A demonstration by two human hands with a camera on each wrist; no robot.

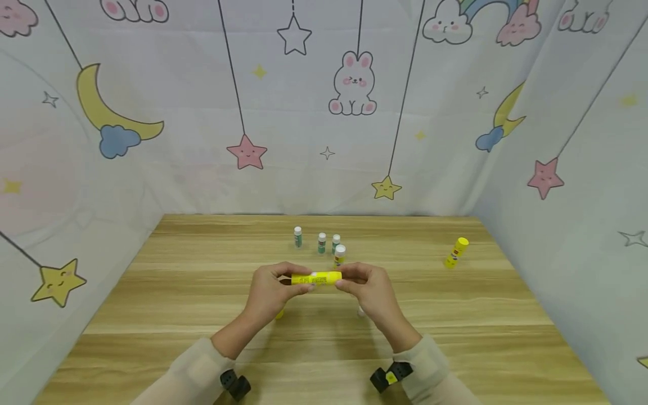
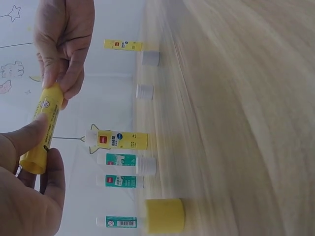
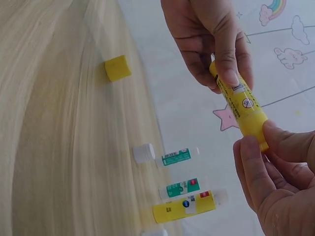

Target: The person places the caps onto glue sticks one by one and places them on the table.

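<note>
Both hands hold a yellow glue stick level over the table. My left hand grips its left end between thumb and fingers; a hollow-looking rim shows there in the left wrist view. At the other end, my right hand pinches the plain yellow tip between thumb and fingertips, seen closely in the right wrist view. Below the left hand, a yellow cap sits on the wood. White caps stand on the tabletop too, one partly hidden behind the right hand in the head view.
Just beyond the hands stands a yellow glue stick with a white top. Several teal-labelled glue sticks stand farther back on the wooden table. Another yellow glue stick is at the right. Printed curtains enclose the table.
</note>
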